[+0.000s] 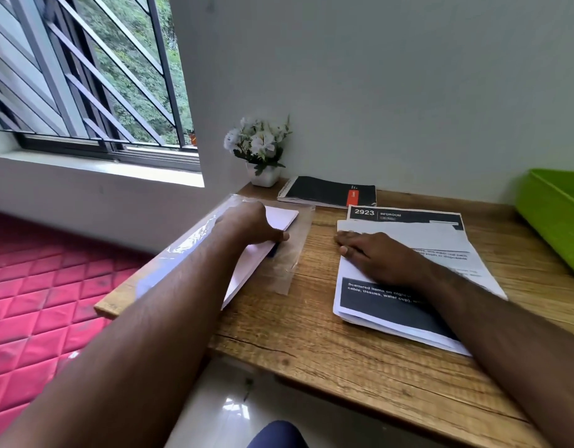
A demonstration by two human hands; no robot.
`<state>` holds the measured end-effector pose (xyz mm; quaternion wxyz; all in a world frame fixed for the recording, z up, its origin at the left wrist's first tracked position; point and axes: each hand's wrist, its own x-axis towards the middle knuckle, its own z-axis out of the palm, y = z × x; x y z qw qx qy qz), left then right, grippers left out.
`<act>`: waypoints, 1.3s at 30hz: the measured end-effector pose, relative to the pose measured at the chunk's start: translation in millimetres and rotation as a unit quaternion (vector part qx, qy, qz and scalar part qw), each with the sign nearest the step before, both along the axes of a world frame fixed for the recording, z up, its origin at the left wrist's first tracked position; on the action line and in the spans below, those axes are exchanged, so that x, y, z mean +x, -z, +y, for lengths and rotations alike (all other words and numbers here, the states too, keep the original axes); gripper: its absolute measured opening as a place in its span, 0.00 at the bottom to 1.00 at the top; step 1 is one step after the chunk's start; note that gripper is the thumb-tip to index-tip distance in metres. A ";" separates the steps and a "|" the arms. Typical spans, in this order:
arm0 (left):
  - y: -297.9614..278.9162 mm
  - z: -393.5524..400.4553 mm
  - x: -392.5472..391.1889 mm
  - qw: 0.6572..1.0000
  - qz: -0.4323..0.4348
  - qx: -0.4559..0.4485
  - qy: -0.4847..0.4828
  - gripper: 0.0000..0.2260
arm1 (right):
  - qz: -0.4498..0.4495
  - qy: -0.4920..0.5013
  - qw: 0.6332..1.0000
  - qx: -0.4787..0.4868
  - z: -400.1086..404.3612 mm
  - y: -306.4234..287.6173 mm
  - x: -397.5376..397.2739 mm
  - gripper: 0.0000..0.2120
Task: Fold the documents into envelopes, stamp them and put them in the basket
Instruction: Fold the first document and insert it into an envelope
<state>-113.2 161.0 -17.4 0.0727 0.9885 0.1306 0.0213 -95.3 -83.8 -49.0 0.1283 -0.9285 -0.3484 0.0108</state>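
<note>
Left hand (253, 226) curled over white envelopes (281, 218) in clear wrap, far left on desk (311, 334). Right hand (373, 257) flat, relaxed, pressing folded papers (408, 305) at middle. Green basket (554, 218) far right.

Both hands down on the wooden counter (311, 334)

Left hand (253, 223) holds the white envelopes (284, 218) in clear plastic wrap; right hand (373, 253) lies flat on the printed documents (408, 240). Green basket (557, 215) far right.

Things at the back of the counter (311, 337)

A white pot of flowers (260, 147) stands in the corner, a black notebook (327, 190) lies just beside it, and a barred window (95, 76) is at left.
</note>
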 end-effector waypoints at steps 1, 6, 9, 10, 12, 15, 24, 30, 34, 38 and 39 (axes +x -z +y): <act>-2.9 -1.6 -1.7 1.000 -0.003 -0.003 0.006 0.24 | 0.000 -0.001 1.000 0.002 -0.1 -0.1 0.2 0.22; -20.7 -8.9 -7.0 0.997 -0.055 0.055 0.007 0.09 | 0.015 0.004 0.999 0.028 -1.6 -0.1 0.0 0.22; -50.0 -30.3 -17.0 0.987 -0.108 0.115 -0.011 0.10 | -0.019 0.009 0.989 0.149 -4.9 -6.5 -3.9 0.21; -64.8 -38.8 -20.0 0.983 -0.138 0.120 -0.008 0.11 | -0.038 0.017 0.978 0.202 -6.2 -10.4 -5.0 0.20; -101.5 -56.1 -21.1 0.969 -0.228 0.096 0.018 0.10 | -0.039 0.043 0.950 0.307 -10.4 -19.3 -3.7 0.22; -150.8 -75.6 -11.4 0.927 -0.358 -0.067 0.085 0.07 | 0.120 0.041 0.876 0.464 -19.2 -30.0 1.3 0.37; -95.7 -114.1 51.6 0.692 -0.298 -0.655 0.052 0.13 | 0.233 0.114 0.675 0.691 -49.5 -45.5 7.5 0.35; -4.4 -130.3 63.0 0.588 -0.150 -0.790 0.092 0.16 | 0.232 0.084 0.705 0.665 -55.8 -33.3 15.4 0.28; 3.1 -129.5 72.1 0.571 -0.189 -0.796 0.066 0.14 | 0.297 0.014 0.765 0.572 -61.2 -23.5 20.9 0.35; 6.5 -131.2 71.6 0.568 -0.193 -0.799 0.050 0.14 | 0.299 0.034 0.759 0.577 -59.7 -19.4 25.9 0.34; 8.4 -130.2 72.4 0.551 -0.187 -0.811 0.057 0.15 | 0.290 0.042 0.761 0.579 -59.0 -18.2 26.5 0.33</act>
